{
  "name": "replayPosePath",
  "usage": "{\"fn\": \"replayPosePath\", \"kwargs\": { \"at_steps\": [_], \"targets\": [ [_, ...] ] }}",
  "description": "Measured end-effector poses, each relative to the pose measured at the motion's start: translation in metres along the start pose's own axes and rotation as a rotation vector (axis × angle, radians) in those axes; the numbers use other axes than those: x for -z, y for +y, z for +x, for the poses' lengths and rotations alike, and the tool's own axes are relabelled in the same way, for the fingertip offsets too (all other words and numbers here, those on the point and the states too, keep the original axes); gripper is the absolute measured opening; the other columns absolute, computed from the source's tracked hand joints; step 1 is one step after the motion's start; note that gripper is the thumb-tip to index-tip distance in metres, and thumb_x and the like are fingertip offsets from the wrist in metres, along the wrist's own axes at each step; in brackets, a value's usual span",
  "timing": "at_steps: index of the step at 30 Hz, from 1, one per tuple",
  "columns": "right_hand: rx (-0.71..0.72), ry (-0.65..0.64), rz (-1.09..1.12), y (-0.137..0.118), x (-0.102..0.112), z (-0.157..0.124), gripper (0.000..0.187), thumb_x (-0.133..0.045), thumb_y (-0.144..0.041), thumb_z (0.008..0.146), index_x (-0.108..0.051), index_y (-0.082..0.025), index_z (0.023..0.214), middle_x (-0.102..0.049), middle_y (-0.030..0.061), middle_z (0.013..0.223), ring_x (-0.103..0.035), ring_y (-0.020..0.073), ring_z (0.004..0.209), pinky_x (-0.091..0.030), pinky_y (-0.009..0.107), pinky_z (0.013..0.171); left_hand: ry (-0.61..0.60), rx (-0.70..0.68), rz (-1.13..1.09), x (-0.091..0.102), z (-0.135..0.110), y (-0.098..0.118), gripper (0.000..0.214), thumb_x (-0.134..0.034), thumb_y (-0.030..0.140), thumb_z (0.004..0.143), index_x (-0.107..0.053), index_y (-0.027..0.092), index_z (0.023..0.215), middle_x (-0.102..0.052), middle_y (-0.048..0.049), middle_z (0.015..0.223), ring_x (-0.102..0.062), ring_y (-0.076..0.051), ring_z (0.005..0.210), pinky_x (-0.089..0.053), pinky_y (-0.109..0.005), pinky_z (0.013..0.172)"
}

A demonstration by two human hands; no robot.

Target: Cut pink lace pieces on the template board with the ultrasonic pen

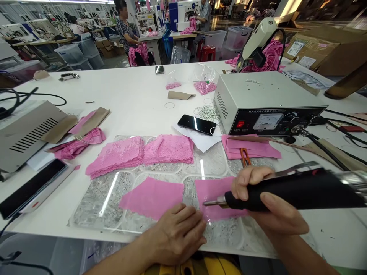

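My right hand (269,198) is wrapped round a black ultrasonic welding handpiece (289,191), whose metal tip points left, over the right pink fabric piece (213,191). Low beside that piece's lower left corner, my left hand (179,231) has its fingers curled and pressed together; whatever is under the fingertips is hidden. Another pink fabric piece (156,194) lies flat to the left, just above my left knuckles. Both pieces rest on a clear plastic sheet with a patterned surface (106,198). Two stacks of pink lace fabric, a left stack (117,154) and a right stack (169,149), lie behind them.
A grey welding generator (269,103) stands at the right, its cables trailing to the handpiece. Orange snips (245,156) lie by folded pink fabric (232,147). A black phone (196,124) rests on white paper. Another grey box (25,137) and phone (33,187) are left.
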State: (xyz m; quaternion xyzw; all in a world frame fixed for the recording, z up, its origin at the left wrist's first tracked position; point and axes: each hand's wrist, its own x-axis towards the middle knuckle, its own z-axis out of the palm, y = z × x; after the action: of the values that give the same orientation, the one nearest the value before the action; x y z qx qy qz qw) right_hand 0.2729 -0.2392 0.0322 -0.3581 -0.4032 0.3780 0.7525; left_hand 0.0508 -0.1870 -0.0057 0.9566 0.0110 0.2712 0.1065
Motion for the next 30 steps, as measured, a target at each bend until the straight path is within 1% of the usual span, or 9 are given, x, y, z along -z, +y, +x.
{"fn": "replayPosePath", "kwargs": {
  "at_steps": [3,5,7,10,14,16,18,24,30],
  "targets": [
    [0.121,0.191,-0.092,-0.007,0.014,0.007,0.011,-0.069,-0.031,0.073,-0.067,-0.023,0.08,-0.058,0.0006,0.074,-0.052,0.0115,0.051,-0.049,0.031,0.048,0.009,0.066,0.041,0.003,0.006,0.001,0.021,-0.049,0.018,0.098,-0.064,0.007,0.107,-0.073,-0.0151,0.099,-0.066,-0.022,0.091,-0.054,-0.034,0.075],
    [0.209,0.288,-0.162,-0.011,0.023,0.011,0.009,-0.067,-0.027,0.069,-0.067,-0.022,0.077,-0.058,0.001,0.074,-0.051,0.0121,0.052,-0.048,0.032,0.05,0.008,0.124,0.102,0.002,0.01,-0.002,0.023,-0.047,0.019,0.099,-0.064,0.008,0.112,-0.072,-0.0154,0.107,-0.066,-0.023,0.098,-0.055,-0.037,0.08],
    [0.268,0.344,-0.209,-0.012,0.031,0.014,0.009,-0.064,-0.023,0.066,-0.066,-0.021,0.075,-0.058,0.0015,0.074,-0.051,0.0124,0.052,-0.047,0.033,0.051,-0.013,0.171,0.164,-0.002,0.013,-0.006,0.026,-0.046,0.02,0.1,-0.064,0.009,0.116,-0.071,-0.0157,0.114,-0.065,-0.025,0.105,-0.054,-0.04,0.084],
    [0.32,0.413,-0.231,-0.012,0.037,0.013,0.011,-0.059,-0.021,0.063,-0.065,-0.02,0.073,-0.059,0.0013,0.072,-0.05,0.0124,0.05,-0.045,0.033,0.05,-0.023,0.224,0.21,-0.011,0.013,-0.014,0.028,-0.045,0.022,0.101,-0.064,0.011,0.118,-0.068,-0.015,0.122,-0.064,-0.028,0.111,-0.053,-0.043,0.089],
    [0.339,0.479,-0.269,-0.011,0.043,0.011,0.011,-0.057,-0.021,0.061,-0.062,-0.02,0.071,-0.057,0.0009,0.071,-0.05,0.0125,0.05,-0.044,0.032,0.051,-0.001,0.261,0.217,-0.019,0.009,-0.019,0.029,-0.046,0.022,0.1,-0.064,0.012,0.121,-0.067,-0.0134,0.125,-0.061,-0.029,0.116,-0.05,-0.044,0.093],
    [0.339,0.471,-0.267,-0.01,0.045,0.009,0.011,-0.056,-0.022,0.062,-0.062,-0.02,0.071,-0.055,0.0006,0.071,-0.05,0.0121,0.05,-0.044,0.032,0.05,-0.004,0.266,0.218,-0.021,0.008,-0.02,0.029,-0.047,0.022,0.1,-0.063,0.013,0.122,-0.067,-0.0132,0.125,-0.061,-0.028,0.117,-0.049,-0.043,0.095],
    [0.314,0.433,-0.239,-0.008,0.044,0.007,0.012,-0.057,-0.023,0.064,-0.062,-0.021,0.074,-0.055,0.0004,0.073,-0.049,0.0117,0.05,-0.044,0.031,0.049,-0.001,0.266,0.226,-0.021,0.007,-0.02,0.029,-0.047,0.023,0.1,-0.063,0.013,0.122,-0.067,-0.0132,0.125,-0.061,-0.028,0.116,-0.048,-0.043,0.096],
    [0.232,0.307,-0.174,0.005,0.03,0.001,0.012,-0.059,-0.024,0.071,-0.064,-0.021,0.082,-0.057,0.0015,0.08,-0.052,0.0112,0.054,-0.049,0.032,0.052,0.009,0.276,0.238,-0.02,0.008,-0.02,0.027,-0.051,0.023,0.098,-0.063,0.013,0.12,-0.068,-0.0139,0.123,-0.061,-0.028,0.116,-0.047,-0.043,0.097],
    [0.22,0.266,-0.168,0.012,0.025,0.003,0.009,-0.061,-0.024,0.075,-0.063,-0.021,0.084,-0.057,0.0008,0.082,-0.054,0.0111,0.057,-0.051,0.032,0.055,0.026,0.275,0.228,-0.021,0.007,-0.02,0.026,-0.05,0.023,0.099,-0.063,0.012,0.119,-0.068,-0.0136,0.123,-0.061,-0.028,0.116,-0.047,-0.044,0.096]
  ]
}}
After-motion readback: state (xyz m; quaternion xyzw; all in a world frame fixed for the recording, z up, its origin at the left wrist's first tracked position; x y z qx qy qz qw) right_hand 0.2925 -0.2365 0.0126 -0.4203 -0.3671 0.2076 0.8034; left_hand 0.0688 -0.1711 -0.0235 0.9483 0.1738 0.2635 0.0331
